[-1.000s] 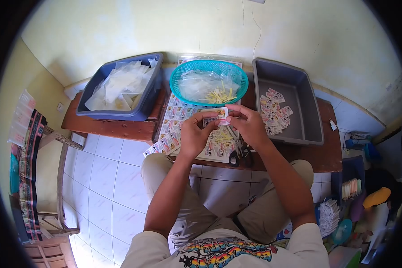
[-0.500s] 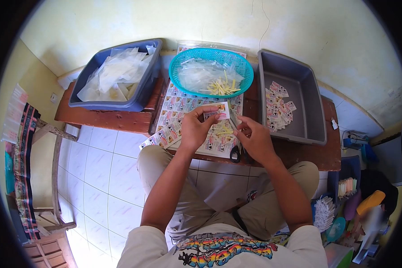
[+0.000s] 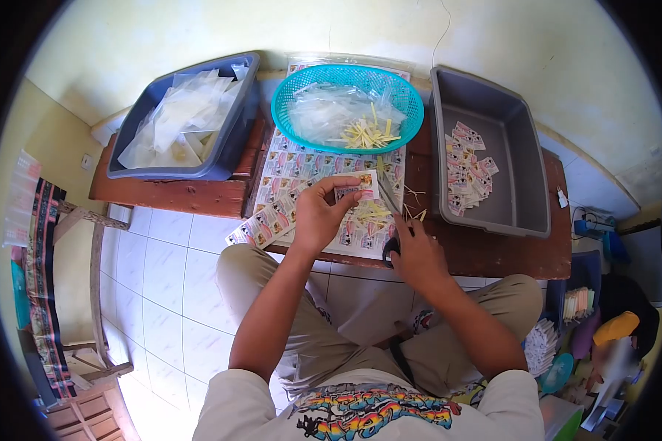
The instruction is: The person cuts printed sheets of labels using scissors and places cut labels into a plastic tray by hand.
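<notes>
My left hand (image 3: 318,219) pinches a small printed label (image 3: 368,184) between thumb and fingers, above the front of the bench. In my right hand (image 3: 422,259) is a pair of scissors (image 3: 391,251) with black handles, its fingers closed around them. The blades point away from me, close along the label's right edge. Below both hands lie sheets of uncut printed labels (image 3: 287,176), with thin yellowish paper strips (image 3: 371,211) scattered on them. More strips lie just beyond my right fingers.
A blue tub (image 3: 232,140) of clear plastic bags stands at the left. A turquoise basket (image 3: 278,121) at the back holds plastic bags and yellow strips. At the right, a grey tub (image 3: 518,147) contains many cut labels. The wooden bench (image 3: 485,253) supports them.
My right hand has moved down and turned, closing around the scissors' handles, with the blades now beside the label. My left hand still holds the label. The camera view has shifted slightly.
</notes>
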Tool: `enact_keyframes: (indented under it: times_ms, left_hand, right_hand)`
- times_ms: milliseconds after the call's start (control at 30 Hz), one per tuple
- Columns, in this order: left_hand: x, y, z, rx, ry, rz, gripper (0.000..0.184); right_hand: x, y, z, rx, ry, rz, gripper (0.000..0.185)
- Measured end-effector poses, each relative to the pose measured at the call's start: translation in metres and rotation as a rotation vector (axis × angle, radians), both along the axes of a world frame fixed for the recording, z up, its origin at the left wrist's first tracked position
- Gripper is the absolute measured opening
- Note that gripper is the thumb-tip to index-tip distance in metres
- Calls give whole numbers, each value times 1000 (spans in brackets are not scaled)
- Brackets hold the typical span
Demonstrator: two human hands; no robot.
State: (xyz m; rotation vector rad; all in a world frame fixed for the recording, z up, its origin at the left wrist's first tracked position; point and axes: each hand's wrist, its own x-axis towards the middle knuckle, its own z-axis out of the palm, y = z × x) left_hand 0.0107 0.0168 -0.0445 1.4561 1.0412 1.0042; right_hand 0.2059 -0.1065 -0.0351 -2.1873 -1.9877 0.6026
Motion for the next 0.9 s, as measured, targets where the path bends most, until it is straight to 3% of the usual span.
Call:
enact_keyframes:
  times_ms: [167,233,467,533,667,900]
  left_hand:
    - [0,1,-1,-15,-39,1,23]
    - [1,0,-1,-15,-46,-3,24]
    - [1,1,4,-52,-78,9,23]
    - [3,1,7,-50,-134,7,24]
    - [2,1,9,-30,-174,3,25]
    - [0,2,14,-9,-200,30,25]
  right_hand:
    - [2,4,-7,3,-2,-7,77]
    - [6,6,-11,-26,30,-49,88]
    - [19,-4,-3,156,175,1,83]
    - [21,-4,11,155,338,5,85]
    - [21,-5,30,95,412,-43,88]
    - [17,-14,38,79,907,-98,106]
